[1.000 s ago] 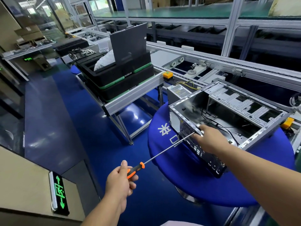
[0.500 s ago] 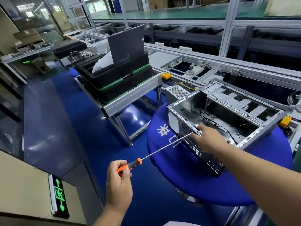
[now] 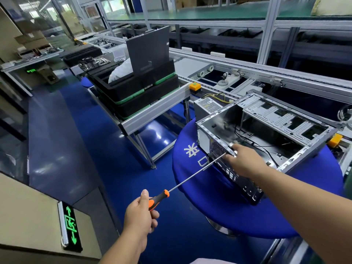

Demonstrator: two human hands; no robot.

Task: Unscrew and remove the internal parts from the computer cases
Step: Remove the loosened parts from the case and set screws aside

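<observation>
An open grey computer case (image 3: 302, 130) lies on its side on a round blue table (image 3: 219, 202), its inside showing black cables and bare metal. My left hand (image 3: 140, 212) grips the orange-and-black handle of a long screwdriver (image 3: 192, 177). The thin shaft runs up and right to the case's rear panel. My right hand (image 3: 242, 161) rests on the case's near top edge, its fingers at the screwdriver tip; what they pinch is hidden.
A removed power supply (image 3: 206, 106) with yellow wires sits behind the case. Stacked black trays (image 3: 133, 94) with an upright dark panel stand on a metal stand at left. A conveyor line (image 3: 247, 73) runs behind. An orange block (image 3: 336, 140) is at right.
My left hand has turned on the handle, the thumb now pointing up along it. The screwdriver tip and my right hand stay at the same spot on the case.
</observation>
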